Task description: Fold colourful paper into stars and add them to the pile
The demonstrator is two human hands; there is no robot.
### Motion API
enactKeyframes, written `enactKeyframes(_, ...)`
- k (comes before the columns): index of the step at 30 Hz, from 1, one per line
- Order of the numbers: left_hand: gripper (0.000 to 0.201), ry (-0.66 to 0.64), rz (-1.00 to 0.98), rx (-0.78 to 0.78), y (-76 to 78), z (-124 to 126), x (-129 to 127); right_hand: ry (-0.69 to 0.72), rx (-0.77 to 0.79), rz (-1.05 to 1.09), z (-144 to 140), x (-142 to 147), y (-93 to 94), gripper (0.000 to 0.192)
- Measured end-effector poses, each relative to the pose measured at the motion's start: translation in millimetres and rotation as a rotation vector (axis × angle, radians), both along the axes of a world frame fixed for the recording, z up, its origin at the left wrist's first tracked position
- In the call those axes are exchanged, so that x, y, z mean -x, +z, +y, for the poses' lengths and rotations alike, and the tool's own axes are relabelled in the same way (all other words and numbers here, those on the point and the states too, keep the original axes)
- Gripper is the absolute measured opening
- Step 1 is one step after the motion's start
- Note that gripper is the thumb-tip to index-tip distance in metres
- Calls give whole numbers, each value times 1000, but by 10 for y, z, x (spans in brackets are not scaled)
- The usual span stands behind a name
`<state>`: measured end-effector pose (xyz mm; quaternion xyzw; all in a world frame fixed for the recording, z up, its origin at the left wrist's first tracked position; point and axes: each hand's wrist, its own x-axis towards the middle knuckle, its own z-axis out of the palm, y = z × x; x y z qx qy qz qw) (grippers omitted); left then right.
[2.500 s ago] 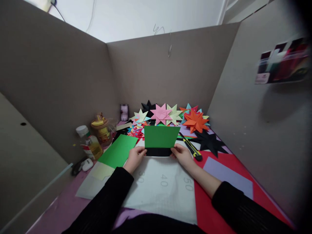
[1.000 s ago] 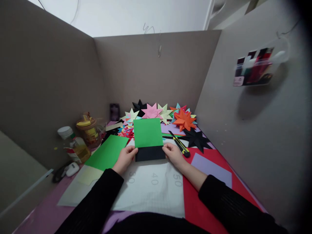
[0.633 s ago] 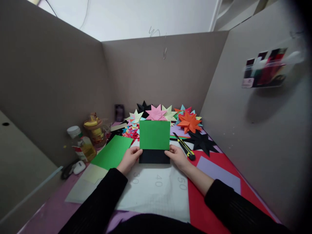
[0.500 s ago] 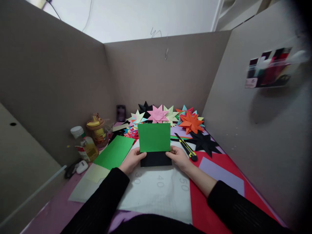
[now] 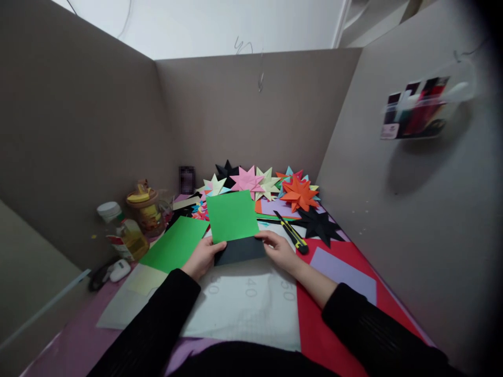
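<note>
Both hands hold a green sheet of paper (image 5: 232, 215) and a strip of black paper (image 5: 240, 251) along its lower edge. Whether the black is a separate sheet behind the green or part of it, I cannot tell. My left hand (image 5: 204, 256) is closed on the left side, thumb on the black part. At the right edge, where green meets black, my right hand (image 5: 280, 251) pinches the paper with thumb and fingers. The sheets tilt slightly, their right side higher, above a white mat (image 5: 251, 314) printed with numbers.
Another green sheet (image 5: 176, 242) lies left. A utility knife (image 5: 293, 233) and a black paper star (image 5: 320, 225) are to the right, near a purple sheet (image 5: 346, 275) on red paper (image 5: 314, 324). Several folded stars, an orange one (image 5: 299, 193) among them, stand along the back panel (image 5: 251, 115).
The held sheets have gone from level to tilted, right side up. My right hand has shifted up to the edge where green meets black. The whole view has moved slightly.
</note>
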<state>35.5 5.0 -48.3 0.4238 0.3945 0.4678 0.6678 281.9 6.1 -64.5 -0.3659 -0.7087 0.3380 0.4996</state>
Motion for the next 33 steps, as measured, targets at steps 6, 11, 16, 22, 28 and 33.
enactKeyframes(6, 36, -43, 5, 20, 3, -31, -36, 29, -4, -11, 15, 14, -30, 21)
enactKeyframes(11, 36, -45, 2, 38, 64, -75, -72, 57, 105, 94, 40, 12, -87, 23)
enactKeyframes(16, 50, -23, 33, -116, 105, -91, -75, -33, 100, 123, 25, -16, -29, 14)
enactKeyframes(22, 44, 70, 298, -487, 131, -75, 60, -109, 82, 195, 9, -50, 50, 13)
enactKeyframes(28, 24, -42, 580, -819, 157, -87, 131, -95, 54, 190, -22, -58, 94, 13)
enactKeyframes(33, 26, -47, 626, -850, 159, -110, 77, -67, 36, 165, -70, -25, 113, 13)
